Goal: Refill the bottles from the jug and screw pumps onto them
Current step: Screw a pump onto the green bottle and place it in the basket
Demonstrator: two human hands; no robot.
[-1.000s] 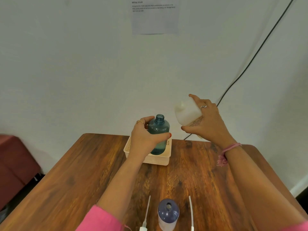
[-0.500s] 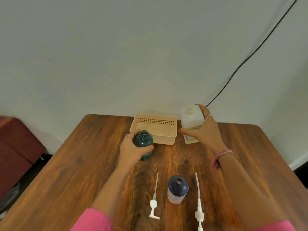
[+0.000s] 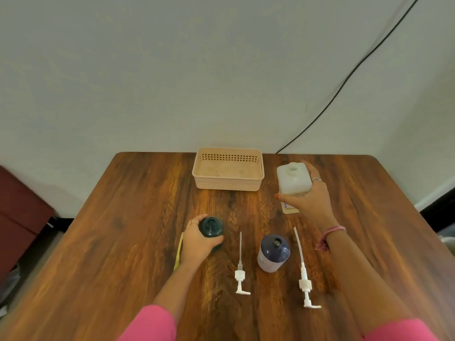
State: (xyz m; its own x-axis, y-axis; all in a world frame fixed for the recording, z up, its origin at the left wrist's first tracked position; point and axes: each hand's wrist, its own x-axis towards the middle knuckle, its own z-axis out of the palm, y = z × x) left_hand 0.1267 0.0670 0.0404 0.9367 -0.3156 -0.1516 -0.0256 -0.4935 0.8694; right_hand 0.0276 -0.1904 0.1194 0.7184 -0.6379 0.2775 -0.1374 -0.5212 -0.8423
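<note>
Two hands work over the wooden tabletop point(image 3: 123, 242), with a peach basket point(image 3: 227, 185) at its far edge. The right hand point(image 3: 309, 196) grips the white jug point(image 3: 293, 179), whose lower label it mostly hides. The left hand point(image 3: 197, 242) wraps the teal bottle point(image 3: 211, 227), covering its body. Between the two white pumps point(image 3: 240, 274) stands an uncapped purple bottle point(image 3: 273, 252). A yellow strip point(image 3: 179, 252) peeks out beside the left wrist, too hidden to identify.
</note>
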